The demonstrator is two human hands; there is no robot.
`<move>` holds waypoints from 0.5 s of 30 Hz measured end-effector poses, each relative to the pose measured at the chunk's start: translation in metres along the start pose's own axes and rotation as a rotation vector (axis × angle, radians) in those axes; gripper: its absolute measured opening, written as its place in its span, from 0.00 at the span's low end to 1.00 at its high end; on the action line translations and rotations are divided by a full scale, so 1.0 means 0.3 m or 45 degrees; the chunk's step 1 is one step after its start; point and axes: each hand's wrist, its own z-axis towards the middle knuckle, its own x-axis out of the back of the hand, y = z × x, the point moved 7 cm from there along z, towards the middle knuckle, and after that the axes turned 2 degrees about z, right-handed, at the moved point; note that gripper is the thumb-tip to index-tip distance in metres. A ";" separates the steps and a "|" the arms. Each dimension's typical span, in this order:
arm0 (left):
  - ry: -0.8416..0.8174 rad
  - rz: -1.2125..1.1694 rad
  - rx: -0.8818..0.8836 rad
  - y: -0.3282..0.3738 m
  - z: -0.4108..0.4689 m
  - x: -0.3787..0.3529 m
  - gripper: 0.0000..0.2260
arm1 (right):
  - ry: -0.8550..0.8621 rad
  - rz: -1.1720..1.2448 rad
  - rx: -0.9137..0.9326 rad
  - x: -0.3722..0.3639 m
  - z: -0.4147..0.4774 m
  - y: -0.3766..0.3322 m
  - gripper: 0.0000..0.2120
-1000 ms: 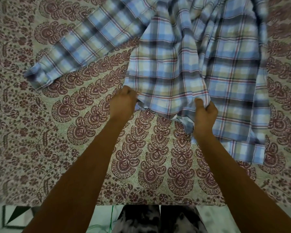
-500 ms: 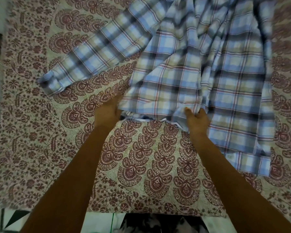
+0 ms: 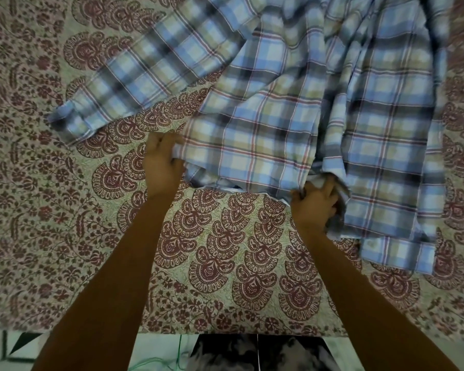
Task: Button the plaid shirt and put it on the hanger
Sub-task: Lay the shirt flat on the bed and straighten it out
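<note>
A blue, cream and red plaid shirt (image 3: 292, 108) lies rumpled across the far half of a bed. One sleeve (image 3: 134, 84) stretches out to the left, its cuff lying flat. My left hand (image 3: 162, 167) grips the shirt's bottom hem at its left corner. My right hand (image 3: 315, 203) grips a bunched part of the hem further right, beside the fold between the two front panels. No hanger is in view. Buttons are hidden in the folds.
The bed is covered by a cream sheet (image 3: 225, 250) printed with maroon paisley and flowers. Its near edge (image 3: 172, 332) runs just in front of my legs, with tiled floor and a thin green cord (image 3: 156, 361) below.
Both hands keep hold of the hem. My right hand has shifted right and nearer to me, bunching more cloth, and the hem between the hands is stretched flatter.
</note>
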 end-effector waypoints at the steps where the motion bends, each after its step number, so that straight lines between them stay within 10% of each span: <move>1: 0.020 0.014 0.017 -0.015 0.000 0.015 0.13 | -0.005 -0.016 0.050 -0.005 0.008 -0.008 0.13; 8: 0.089 0.066 0.038 -0.046 0.007 0.033 0.13 | -0.044 -0.081 0.381 0.020 0.087 -0.050 0.15; 15: 0.006 0.014 -0.245 -0.031 -0.002 0.108 0.17 | 0.335 0.478 0.650 0.331 0.046 -0.035 0.13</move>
